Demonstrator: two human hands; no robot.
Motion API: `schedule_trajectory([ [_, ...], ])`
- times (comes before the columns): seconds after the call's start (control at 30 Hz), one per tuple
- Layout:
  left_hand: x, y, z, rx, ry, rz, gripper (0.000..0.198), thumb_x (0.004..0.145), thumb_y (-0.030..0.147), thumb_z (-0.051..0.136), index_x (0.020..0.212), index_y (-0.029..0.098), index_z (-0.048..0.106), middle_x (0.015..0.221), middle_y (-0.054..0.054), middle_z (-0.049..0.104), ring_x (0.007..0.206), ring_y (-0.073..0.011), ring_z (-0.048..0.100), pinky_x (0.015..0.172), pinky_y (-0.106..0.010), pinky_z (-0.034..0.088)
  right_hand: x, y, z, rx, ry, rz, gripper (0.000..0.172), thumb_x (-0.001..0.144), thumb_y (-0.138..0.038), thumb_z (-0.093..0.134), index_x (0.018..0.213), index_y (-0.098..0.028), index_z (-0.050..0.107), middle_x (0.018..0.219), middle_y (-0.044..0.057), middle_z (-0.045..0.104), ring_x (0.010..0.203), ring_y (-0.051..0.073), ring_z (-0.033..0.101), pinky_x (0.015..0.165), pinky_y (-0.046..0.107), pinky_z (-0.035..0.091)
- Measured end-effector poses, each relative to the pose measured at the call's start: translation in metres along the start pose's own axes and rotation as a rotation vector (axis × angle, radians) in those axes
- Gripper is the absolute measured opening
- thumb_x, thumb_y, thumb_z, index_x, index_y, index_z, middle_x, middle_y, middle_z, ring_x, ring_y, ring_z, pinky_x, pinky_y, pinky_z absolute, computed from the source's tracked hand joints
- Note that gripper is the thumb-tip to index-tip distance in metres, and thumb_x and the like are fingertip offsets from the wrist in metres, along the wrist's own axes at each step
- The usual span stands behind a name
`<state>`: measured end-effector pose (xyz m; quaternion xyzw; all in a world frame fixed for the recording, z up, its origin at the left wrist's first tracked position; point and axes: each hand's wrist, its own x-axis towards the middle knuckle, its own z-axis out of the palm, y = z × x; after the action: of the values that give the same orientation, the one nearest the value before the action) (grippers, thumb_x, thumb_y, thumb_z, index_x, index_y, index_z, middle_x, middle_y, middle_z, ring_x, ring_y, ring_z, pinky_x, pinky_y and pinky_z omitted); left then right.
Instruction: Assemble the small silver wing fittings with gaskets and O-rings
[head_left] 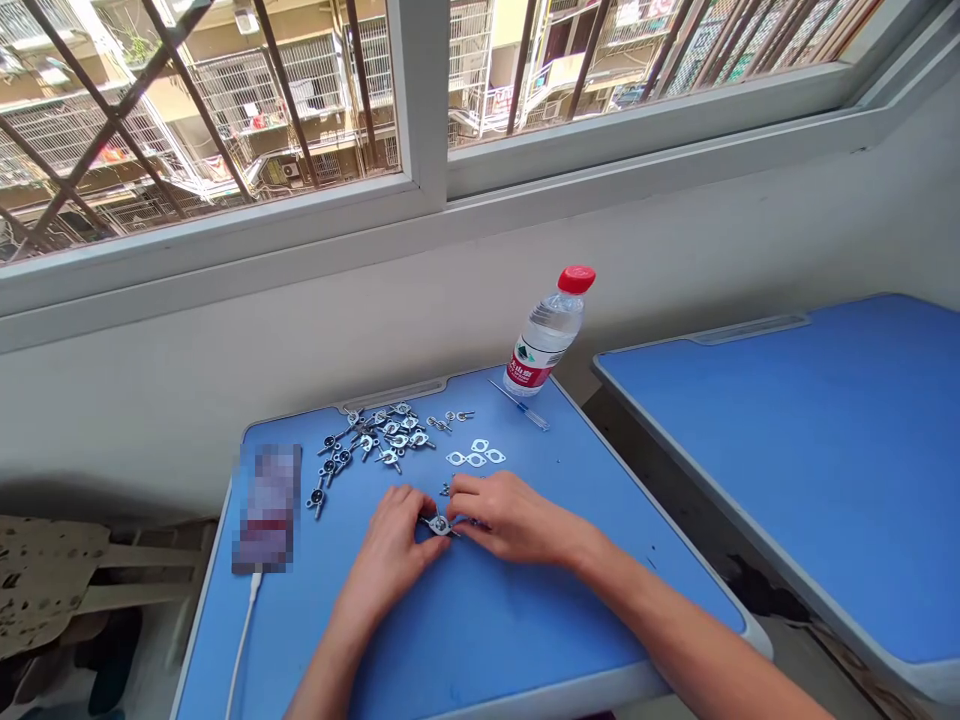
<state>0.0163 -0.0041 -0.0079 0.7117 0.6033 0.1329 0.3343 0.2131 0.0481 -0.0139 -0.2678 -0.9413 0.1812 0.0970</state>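
The head view looks down on a blue folding desk (465,640) set against a white wall beneath a barred window (427,100). The left hand (386,552) and right hand (510,518) meet near the middle of the desktop, with their fingers curled inward and closed around a small metal fitting (439,525). The fingertips of both hands touch this fitting and appear to grip it from either side, though they hide part of it, so its exact shape is hard to make out. Just above the right fingers lies another small metal piece (446,490). Farther up the desk, a loose heap of metal fittings (375,440) spreads toward the back edge, and flat metal gaskets with holes (476,456) lie just to its right, well clear of the hands. Beyond them, a slim screwdriver (519,404) with a clear handle lies beside an upright water bottle (546,335) with a red cap. At the desk's left side is a flat rectangular object (268,508), pixelated beyond recognition, with a white cable (244,635) running from it over the edge. A second blue desk (780,450) stands to the right, apart from the first.
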Motion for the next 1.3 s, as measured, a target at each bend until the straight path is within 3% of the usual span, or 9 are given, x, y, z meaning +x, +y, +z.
schedule_trajectory([
  [0.23, -0.004, 0.009, -0.004, 0.167, 0.029, -0.002, 0.009, 0.084, 0.021, 0.064, 0.093, 0.021, 0.06, 0.102, -0.004, 0.063, 0.1, -0.0242, 0.056, 0.081, -0.034, 0.043, 0.002, -0.004, -0.011, -0.014, -0.187, 0.157, 0.006, 0.086, -0.023, 0.067, 0.085, -0.018, 0.069, 0.086, 0.002, 0.068, 0.064, 0.013, 0.054, 0.054, 0.028, 0.019],
  [0.43, -0.006, 0.014, -0.002, 0.309, 0.053, 0.027, 0.012, 0.085, 0.021, 0.067, 0.096, 0.02, 0.063, 0.102, -0.004, 0.065, 0.097, -0.0257, 0.059, 0.082, -0.038, 0.045, 0.003, -0.008, -0.009, -0.011, -0.211, 0.166, 0.01, 0.087, -0.023, 0.064, 0.081, -0.017, 0.068, 0.081, 0.003, 0.069, 0.065, 0.015, 0.058, 0.055, 0.029, 0.02],
  [0.63, -0.007, 0.016, 0.003, 0.438, 0.064, 0.021, 0.002, 0.089, 0.022, 0.064, 0.089, 0.02, 0.063, 0.097, -0.004, 0.066, 0.093, -0.026, 0.06, 0.077, -0.038, 0.045, 0.004, -0.013, -0.009, -0.042, -0.267, 0.182, 0.014, 0.09, -0.024, 0.06, 0.081, -0.016, 0.067, 0.083, 0.005, 0.071, 0.068, 0.017, 0.061, 0.055, 0.029, 0.019],
  [1.3, -0.007, 0.01, 0.016, 0.511, 0.124, 0.066, 0.008, 0.088, 0.019, 0.059, 0.08, 0.021, 0.061, 0.087, -0.004, 0.065, 0.083, -0.0242, 0.058, 0.069, -0.036, 0.045, 0.001, -0.017, 0.004, -0.052, -0.243, 0.179, 0.016, 0.092, -0.018, 0.054, 0.078, -0.015, 0.061, 0.079, 0.005, 0.068, 0.064, 0.016, 0.06, 0.055, 0.031, 0.016],
])
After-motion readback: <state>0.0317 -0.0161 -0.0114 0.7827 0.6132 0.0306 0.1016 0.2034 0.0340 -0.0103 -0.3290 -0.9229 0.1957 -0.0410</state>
